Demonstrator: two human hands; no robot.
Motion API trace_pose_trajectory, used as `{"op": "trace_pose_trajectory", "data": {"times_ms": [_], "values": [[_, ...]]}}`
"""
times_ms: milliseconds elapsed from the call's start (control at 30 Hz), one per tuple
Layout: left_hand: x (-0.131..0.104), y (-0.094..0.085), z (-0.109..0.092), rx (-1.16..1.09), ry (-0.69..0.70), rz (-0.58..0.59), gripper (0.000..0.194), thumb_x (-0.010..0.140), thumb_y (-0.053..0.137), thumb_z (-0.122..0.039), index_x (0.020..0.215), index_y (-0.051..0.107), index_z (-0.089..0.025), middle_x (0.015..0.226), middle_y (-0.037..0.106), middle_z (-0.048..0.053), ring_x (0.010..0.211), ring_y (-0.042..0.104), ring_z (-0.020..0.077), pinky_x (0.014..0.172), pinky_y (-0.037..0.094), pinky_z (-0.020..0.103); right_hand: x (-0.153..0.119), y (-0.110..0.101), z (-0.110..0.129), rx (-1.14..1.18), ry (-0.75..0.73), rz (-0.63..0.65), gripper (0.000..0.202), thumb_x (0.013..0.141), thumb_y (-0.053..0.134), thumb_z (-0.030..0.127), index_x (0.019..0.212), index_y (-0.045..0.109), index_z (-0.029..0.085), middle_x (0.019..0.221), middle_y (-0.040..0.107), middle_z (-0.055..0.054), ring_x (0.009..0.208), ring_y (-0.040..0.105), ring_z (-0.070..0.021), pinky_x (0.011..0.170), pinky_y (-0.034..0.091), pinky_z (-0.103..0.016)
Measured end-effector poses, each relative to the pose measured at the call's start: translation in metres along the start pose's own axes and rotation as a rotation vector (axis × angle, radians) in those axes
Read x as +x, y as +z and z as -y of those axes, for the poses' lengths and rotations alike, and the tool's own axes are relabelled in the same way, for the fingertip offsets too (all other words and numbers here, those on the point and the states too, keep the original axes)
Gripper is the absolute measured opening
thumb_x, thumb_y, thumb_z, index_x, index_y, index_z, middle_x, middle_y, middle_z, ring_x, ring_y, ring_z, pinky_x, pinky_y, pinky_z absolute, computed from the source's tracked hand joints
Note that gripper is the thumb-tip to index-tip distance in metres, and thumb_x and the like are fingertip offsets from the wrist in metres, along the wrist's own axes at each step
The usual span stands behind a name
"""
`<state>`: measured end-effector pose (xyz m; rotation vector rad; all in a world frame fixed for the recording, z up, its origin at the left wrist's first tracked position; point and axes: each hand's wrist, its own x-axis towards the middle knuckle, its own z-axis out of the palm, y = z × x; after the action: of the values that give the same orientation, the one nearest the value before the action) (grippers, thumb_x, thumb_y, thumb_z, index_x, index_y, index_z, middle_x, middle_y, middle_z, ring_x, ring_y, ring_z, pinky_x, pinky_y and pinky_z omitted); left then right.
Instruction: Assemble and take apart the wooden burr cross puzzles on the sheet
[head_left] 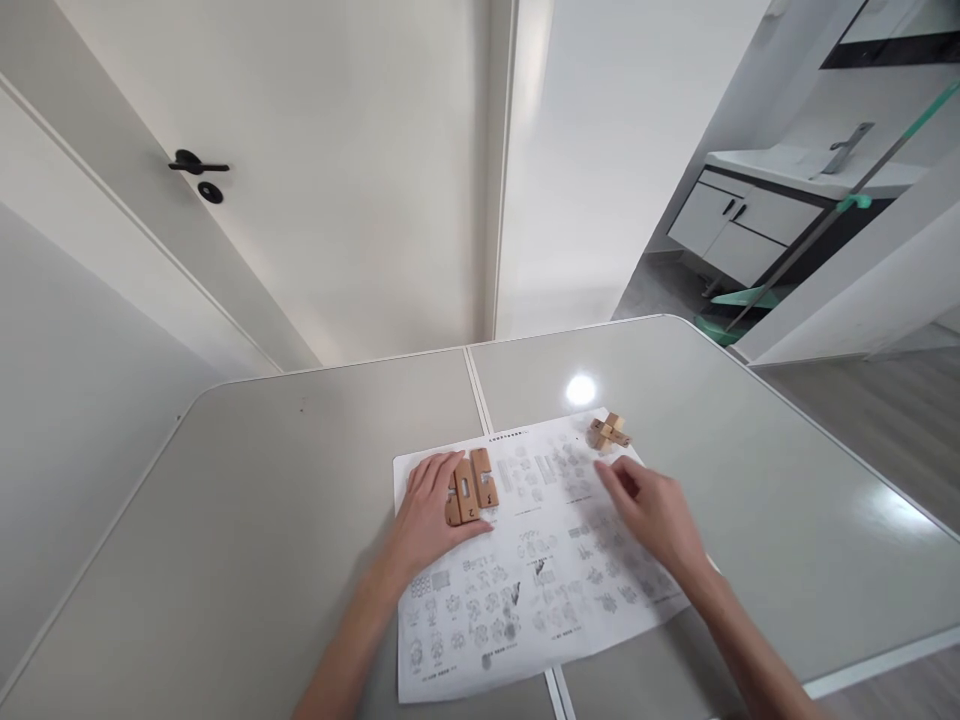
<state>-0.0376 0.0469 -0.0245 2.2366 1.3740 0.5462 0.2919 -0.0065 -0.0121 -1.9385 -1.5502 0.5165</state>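
Three flat, notched wooden puzzle pieces (pixel 466 488) lie side by side on a printed instruction sheet (pixel 540 620). My left hand (pixel 426 515) curves around their left side, fingers at the far end and thumb along the near edge, holding them on the paper. The numbers 2 and 3 show on two of the pieces; the leftmost is partly covered by the fingers. Over the sheet's right side, my right hand (pixel 654 505) is loosely curled and empty, thumb and forefinger apart. Just beyond its fingertips sits an interlocked, cross-shaped wooden puzzle (pixel 611 432), at the sheet's far right corner.
The sheet lies across the seam of a grey table (pixel 300 520) with a pale rim. Behind it stands a white door (pixel 360 150) with a black handle (pixel 199 165). At the right, a doorway shows a sink cabinet (pixel 750 220) and a green-ended mop or broom (pixel 795 245).
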Motion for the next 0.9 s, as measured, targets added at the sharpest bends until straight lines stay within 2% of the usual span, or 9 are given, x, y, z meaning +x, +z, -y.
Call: {"op": "trace_pose_trajectory", "data": {"times_ms": [100,200,300,367,467,633,800,900], "values": [[-0.009,-0.004,0.005,0.008,-0.029,-0.021,0.095,0.076,0.083,-0.058,0.154,0.035,-0.031,0.154,0.048,0.011,0.144,0.041,0.0373,0.117,0.038,0.056,-0.015,0.017,0.029,0.105,-0.218,0.184,0.033,0.105,0.045,0.048,0.086,0.056,0.024,0.078,0.065,-0.002,0.062,0.059,-0.0179,0.059,0.045,-0.029],[-0.015,-0.007,0.009,0.005,-0.030,-0.043,0.090,0.078,0.082,-0.053,0.153,0.037,-0.032,0.152,0.051,0.010,0.143,0.044,0.0360,0.116,0.040,0.054,-0.021,0.039,0.053,0.088,-0.367,0.237,0.016,0.106,0.047,0.037,0.107,0.057,0.024,0.098,0.066,-0.005,0.072,0.065,-0.0185,0.063,0.050,-0.030],[-0.019,-0.009,0.012,0.006,-0.009,-0.070,0.081,0.081,0.081,-0.052,0.149,0.044,-0.031,0.147,0.055,0.009,0.141,0.047,0.0343,0.116,0.042,0.053,-0.017,0.061,0.067,0.009,-0.444,0.267,0.024,0.103,0.052,0.029,0.126,0.053,0.024,0.109,0.063,-0.007,0.072,0.066,-0.0177,0.060,0.051,-0.029],[-0.021,-0.010,0.014,0.003,0.004,-0.081,0.078,0.081,0.081,-0.052,0.147,0.046,-0.031,0.145,0.057,0.009,0.139,0.049,0.0339,0.115,0.043,0.052,-0.012,0.072,0.072,-0.061,-0.457,0.274,0.029,0.102,0.055,0.027,0.131,0.052,0.024,0.111,0.062,-0.007,0.071,0.065,-0.0173,0.058,0.049,-0.027],[-0.025,-0.010,0.017,-0.004,-0.004,-0.079,0.078,0.081,0.080,-0.052,0.148,0.046,-0.030,0.145,0.057,0.009,0.139,0.049,0.0342,0.114,0.043,0.053,-0.004,0.082,0.076,-0.141,-0.445,0.267,0.027,0.102,0.057,0.029,0.128,0.053,0.023,0.109,0.062,-0.008,0.074,0.065,-0.0185,0.057,0.046,-0.026],[-0.030,-0.011,0.018,-0.025,-0.024,-0.063,0.077,0.084,0.078,-0.046,0.151,0.042,-0.030,0.150,0.054,0.010,0.143,0.045,0.0343,0.117,0.041,0.053,0.000,0.084,0.078,-0.174,-0.432,0.297,0.025,0.102,0.058,0.030,0.125,0.056,0.021,0.108,0.063,-0.008,0.078,0.066,-0.0201,0.057,0.042,-0.026],[-0.016,-0.011,0.013,-0.052,0.008,-0.026,0.090,0.080,0.082,-0.050,0.156,0.036,-0.033,0.160,0.044,0.009,0.150,0.035,0.0341,0.120,0.036,0.052,0.000,0.083,0.084,-0.179,-0.420,0.306,0.032,0.101,0.061,0.032,0.131,0.055,0.022,0.110,0.064,-0.008,0.075,0.066,-0.0189,0.058,0.042,-0.026],[-0.003,-0.011,0.008,-0.055,0.016,0.037,0.092,0.074,0.086,-0.051,0.153,0.041,-0.032,0.157,0.048,0.010,0.150,0.036,0.0362,0.118,0.037,0.052,0.003,0.085,0.087,-0.204,-0.430,0.318,0.033,0.099,0.063,0.031,0.131,0.057,0.023,0.111,0.064,-0.009,0.076,0.067,-0.0202,0.057,0.042,-0.027]]}}
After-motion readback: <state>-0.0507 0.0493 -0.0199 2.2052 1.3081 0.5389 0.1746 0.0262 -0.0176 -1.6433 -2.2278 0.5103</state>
